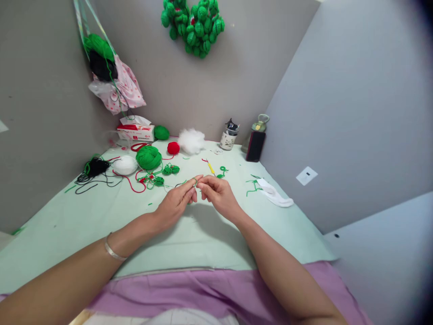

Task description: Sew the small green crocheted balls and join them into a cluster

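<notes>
Over the middle of the table, my left hand [176, 201] and my right hand [219, 193] meet at the fingertips. A thin strand of green yarn [195, 181] loops at my left index finger, and both hands pinch it. Whatever else lies between the fingers is hidden. Just beyond my right hand lie a yellow-handled crochet hook [211, 168] and a curled green crocheted piece [222, 173]. To the left of my left hand are small green crocheted balls [171, 169] and a tangle of red and green yarn ends.
A green yarn ball [149, 157], white yarn ball [126, 165], black yarn [96, 167] and red yarn ball [173, 148] sit back left. Behind are a tissue box [135, 132], white stuffing [191, 141], pen cup [228, 137] and propped phone [255, 146]. White cloth [274, 194] lies right.
</notes>
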A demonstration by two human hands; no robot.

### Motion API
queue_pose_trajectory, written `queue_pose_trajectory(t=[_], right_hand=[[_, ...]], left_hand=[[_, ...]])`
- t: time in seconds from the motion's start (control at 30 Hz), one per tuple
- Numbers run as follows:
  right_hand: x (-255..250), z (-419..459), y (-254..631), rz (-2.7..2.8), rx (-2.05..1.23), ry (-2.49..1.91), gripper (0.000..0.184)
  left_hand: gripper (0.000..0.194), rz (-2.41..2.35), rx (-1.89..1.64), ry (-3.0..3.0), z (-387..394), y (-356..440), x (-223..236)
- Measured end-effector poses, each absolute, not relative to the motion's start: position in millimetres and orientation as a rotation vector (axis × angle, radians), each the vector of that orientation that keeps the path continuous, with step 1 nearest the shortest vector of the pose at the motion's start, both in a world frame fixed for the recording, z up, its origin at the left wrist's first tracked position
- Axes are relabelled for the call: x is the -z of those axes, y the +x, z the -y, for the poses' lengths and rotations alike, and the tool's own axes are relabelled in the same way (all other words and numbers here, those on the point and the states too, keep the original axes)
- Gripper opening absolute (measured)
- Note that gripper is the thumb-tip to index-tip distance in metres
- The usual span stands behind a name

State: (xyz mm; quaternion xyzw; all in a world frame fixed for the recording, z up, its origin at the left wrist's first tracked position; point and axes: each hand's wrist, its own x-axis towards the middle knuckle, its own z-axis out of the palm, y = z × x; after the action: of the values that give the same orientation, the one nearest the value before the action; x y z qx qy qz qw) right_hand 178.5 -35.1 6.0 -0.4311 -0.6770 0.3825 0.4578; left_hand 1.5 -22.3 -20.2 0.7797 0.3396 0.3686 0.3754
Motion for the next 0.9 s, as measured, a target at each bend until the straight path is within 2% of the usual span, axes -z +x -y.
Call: queue_pose_trajectory(t=[0.5, 0.73, 0.9], right_hand=[[-5, 28, 176, 1.631, -0.981, -1.120, 0.022], [-6, 26, 177, 1.667, -0.956, -1.099, 0.024], [-5, 25, 178, 1.679, -0.965, -1.122, 0.024]], left_hand=[[0.049, -0.900, -0.898, 2.024, 22, 5, 22], [0.038, -0.899, -0.972, 2.148, 22, 4, 20], [0.038, -0.895, -0.992, 2.228, 19, 3, 20]])
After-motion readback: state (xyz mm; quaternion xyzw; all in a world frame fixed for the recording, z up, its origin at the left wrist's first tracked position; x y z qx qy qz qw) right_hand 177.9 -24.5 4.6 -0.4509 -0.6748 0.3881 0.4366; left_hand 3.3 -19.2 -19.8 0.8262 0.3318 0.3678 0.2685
